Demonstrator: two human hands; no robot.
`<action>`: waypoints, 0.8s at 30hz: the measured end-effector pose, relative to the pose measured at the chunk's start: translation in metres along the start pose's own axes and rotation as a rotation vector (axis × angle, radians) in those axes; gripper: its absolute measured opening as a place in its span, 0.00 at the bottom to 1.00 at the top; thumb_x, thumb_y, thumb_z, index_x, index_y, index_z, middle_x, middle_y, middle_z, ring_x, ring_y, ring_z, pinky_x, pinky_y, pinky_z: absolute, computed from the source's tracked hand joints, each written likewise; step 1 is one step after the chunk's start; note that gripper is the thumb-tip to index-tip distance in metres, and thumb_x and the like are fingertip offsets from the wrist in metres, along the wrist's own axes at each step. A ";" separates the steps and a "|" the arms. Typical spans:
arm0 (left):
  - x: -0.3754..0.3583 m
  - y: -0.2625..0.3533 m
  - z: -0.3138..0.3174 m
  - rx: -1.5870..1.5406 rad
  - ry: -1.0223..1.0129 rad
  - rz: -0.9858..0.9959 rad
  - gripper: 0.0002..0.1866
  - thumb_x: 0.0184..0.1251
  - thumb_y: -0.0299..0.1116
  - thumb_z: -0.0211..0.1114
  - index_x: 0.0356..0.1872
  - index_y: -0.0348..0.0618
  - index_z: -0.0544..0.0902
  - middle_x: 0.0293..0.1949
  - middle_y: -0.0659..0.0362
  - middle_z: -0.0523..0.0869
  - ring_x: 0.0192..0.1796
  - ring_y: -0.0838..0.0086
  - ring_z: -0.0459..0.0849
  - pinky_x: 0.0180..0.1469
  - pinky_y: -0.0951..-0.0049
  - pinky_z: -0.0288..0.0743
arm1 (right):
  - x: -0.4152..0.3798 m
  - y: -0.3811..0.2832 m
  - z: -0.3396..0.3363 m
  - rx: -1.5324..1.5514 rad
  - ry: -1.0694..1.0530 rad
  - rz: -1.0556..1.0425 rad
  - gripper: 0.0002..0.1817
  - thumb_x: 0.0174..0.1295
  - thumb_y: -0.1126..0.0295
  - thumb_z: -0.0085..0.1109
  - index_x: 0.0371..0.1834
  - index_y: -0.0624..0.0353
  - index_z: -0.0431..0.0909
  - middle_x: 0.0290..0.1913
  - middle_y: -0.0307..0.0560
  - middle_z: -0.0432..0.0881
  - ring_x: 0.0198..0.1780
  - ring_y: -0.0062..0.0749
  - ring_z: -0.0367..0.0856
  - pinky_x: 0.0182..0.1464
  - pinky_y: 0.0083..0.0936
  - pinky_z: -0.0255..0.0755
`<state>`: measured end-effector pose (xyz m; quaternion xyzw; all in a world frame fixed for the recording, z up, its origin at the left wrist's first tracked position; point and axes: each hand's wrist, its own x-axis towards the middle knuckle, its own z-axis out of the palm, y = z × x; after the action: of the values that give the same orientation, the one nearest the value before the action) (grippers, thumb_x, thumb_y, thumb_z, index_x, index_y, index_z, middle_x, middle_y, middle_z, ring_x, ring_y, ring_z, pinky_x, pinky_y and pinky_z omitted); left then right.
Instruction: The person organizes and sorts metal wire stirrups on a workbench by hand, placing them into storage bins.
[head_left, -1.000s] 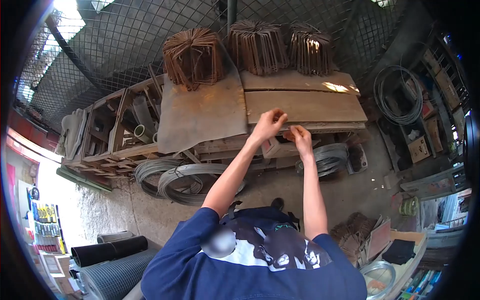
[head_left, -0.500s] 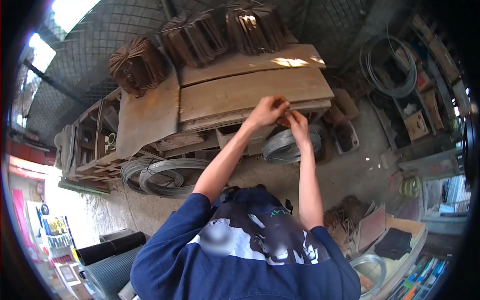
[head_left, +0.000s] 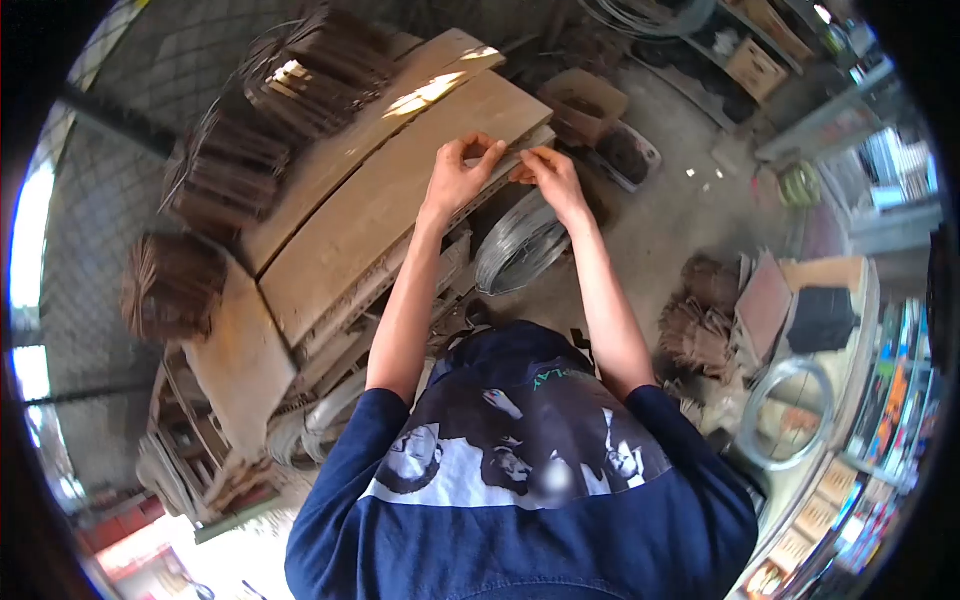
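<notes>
My left hand [head_left: 459,178] is raised over the edge of the wooden bench [head_left: 400,185], its thumb and fingers curled into a pinch. Close by on the right, my right hand [head_left: 556,184] also has its fingertips pressed together, pointing toward the left. A small gap separates the two hands. Whatever lies in either pinch is too small or thin to make out. Below and between my forearms, a coil of grey wire [head_left: 515,245] shows beside the bench.
Rusty bundles of bent metal rods [head_left: 320,80] stand along the bench's back. Beyond its right end are a cardboard box [head_left: 585,105] and a bin [head_left: 627,158]. Brown metal pieces [head_left: 705,320] and another wire ring [head_left: 785,415] are on the right.
The view has turned, so the bench now slants up to the right. My hands, almost touching before, are now slightly apart.
</notes>
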<state>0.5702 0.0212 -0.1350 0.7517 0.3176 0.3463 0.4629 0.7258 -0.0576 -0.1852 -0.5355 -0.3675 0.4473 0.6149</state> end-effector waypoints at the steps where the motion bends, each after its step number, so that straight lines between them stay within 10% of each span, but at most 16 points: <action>1: 0.007 0.004 0.010 -0.018 -0.039 0.003 0.13 0.65 0.38 0.65 0.33 0.36 0.83 0.29 0.59 0.86 0.33 0.80 0.81 0.40 0.75 0.74 | 0.000 0.002 -0.013 -0.025 0.052 0.007 0.14 0.69 0.64 0.52 0.42 0.67 0.79 0.32 0.45 0.84 0.34 0.23 0.82 0.39 0.20 0.75; 11: 0.043 -0.003 0.147 -0.296 -0.443 -0.015 0.09 0.64 0.32 0.66 0.34 0.36 0.81 0.31 0.59 0.84 0.37 0.79 0.81 0.44 0.74 0.76 | -0.043 0.037 -0.147 -0.061 0.492 0.333 0.15 0.66 0.60 0.56 0.42 0.63 0.78 0.33 0.46 0.85 0.35 0.26 0.85 0.36 0.20 0.75; 18: 0.059 -0.042 0.253 -0.122 -0.524 -0.188 0.12 0.66 0.37 0.64 0.35 0.35 0.80 0.29 0.61 0.83 0.33 0.82 0.78 0.37 0.75 0.74 | -0.056 0.208 -0.284 0.044 0.498 0.706 0.12 0.65 0.65 0.53 0.43 0.62 0.78 0.34 0.46 0.84 0.33 0.28 0.82 0.34 0.27 0.75; 24: 0.077 -0.109 0.340 0.001 -0.402 -0.350 0.15 0.68 0.40 0.62 0.39 0.35 0.80 0.34 0.54 0.86 0.38 0.73 0.84 0.43 0.69 0.77 | -0.056 0.199 -0.371 -0.013 0.391 0.964 0.10 0.65 0.65 0.52 0.41 0.59 0.79 0.33 0.44 0.84 0.31 0.28 0.83 0.32 0.28 0.74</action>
<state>0.8731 -0.0395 -0.3301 0.7391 0.3446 0.1046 0.5693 1.0221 -0.2273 -0.4381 -0.7212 0.0398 0.5691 0.3929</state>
